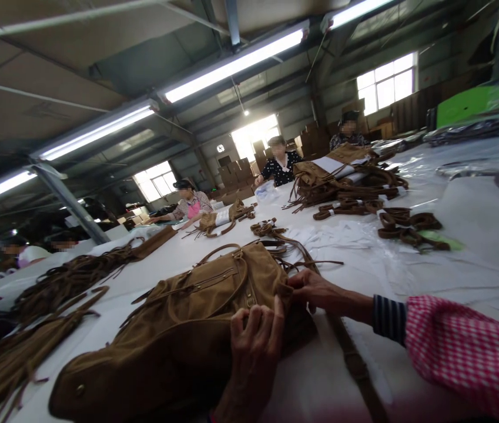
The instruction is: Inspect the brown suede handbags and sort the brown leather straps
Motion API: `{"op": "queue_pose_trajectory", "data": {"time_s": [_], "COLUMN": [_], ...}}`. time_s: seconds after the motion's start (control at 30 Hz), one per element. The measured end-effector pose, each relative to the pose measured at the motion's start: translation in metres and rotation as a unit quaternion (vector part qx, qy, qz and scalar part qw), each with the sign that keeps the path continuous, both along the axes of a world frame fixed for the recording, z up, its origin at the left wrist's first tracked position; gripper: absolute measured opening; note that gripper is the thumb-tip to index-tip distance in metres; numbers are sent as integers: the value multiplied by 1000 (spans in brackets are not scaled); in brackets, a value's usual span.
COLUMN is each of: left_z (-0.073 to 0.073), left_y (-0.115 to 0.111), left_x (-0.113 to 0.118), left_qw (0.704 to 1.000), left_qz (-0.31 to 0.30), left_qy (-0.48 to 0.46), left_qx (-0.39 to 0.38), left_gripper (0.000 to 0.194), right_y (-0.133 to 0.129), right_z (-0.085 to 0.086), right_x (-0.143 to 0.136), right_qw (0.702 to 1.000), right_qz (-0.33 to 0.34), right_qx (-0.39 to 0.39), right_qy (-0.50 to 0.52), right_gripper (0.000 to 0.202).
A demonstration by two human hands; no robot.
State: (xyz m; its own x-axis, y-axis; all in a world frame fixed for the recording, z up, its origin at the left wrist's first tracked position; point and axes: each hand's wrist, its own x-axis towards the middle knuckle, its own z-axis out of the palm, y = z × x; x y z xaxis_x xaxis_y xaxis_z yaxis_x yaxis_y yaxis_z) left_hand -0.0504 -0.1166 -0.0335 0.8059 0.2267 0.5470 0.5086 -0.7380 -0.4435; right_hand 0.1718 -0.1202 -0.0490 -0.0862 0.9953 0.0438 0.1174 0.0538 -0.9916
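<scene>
A large brown bag with handles, buckles and a zip lies on the white table in front of me. My left hand rests at the bag's near right part, its fingers curled on the fabric edge. At the bag's right end, my right hand pinches the corner of the brown fabric between thumb and fingers. A long brown strap with a buckle runs down the table below my right wrist.
Brown straps and flat brown pieces lie left. Stacked brown bags, bundled straps and thin white sheets spread behind and right. Several people sit or stand beyond the white table.
</scene>
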Motion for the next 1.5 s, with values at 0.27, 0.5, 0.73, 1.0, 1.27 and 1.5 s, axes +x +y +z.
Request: {"op": "queue_pose_trajectory", "data": {"time_s": [0.27,0.5,0.73,1.0,1.27,1.5], "left_z": [2,-7,-8,31,102,116], "left_y": [-1,0,0,-3,11,33], "left_x": [-7,-8,-9,-13,-59,-76], "left_qw": [991,995,996,993,928,896], "left_qz": [-5,-7,-6,38,166,113], "left_qy": [132,92,88,89,105,106], "left_qx": [25,30,27,-61,-316,-416], "left_gripper": [53,53,52,46,19,34], "right_y": [2,-8,-16,-12,-27,-30], "right_z": [10,25,28,-4,1,13], "right_x": [3,20,-3,-6,-11,-16], "right_qw": [992,991,982,967,878,738], "right_qz": [-61,-132,-106,-123,-168,-35], "right_qx": [-109,-1,60,130,262,390], "right_qy": [-4,-7,-147,-183,-364,-550], "right_gripper": [18,15,29,23,38,22]}}
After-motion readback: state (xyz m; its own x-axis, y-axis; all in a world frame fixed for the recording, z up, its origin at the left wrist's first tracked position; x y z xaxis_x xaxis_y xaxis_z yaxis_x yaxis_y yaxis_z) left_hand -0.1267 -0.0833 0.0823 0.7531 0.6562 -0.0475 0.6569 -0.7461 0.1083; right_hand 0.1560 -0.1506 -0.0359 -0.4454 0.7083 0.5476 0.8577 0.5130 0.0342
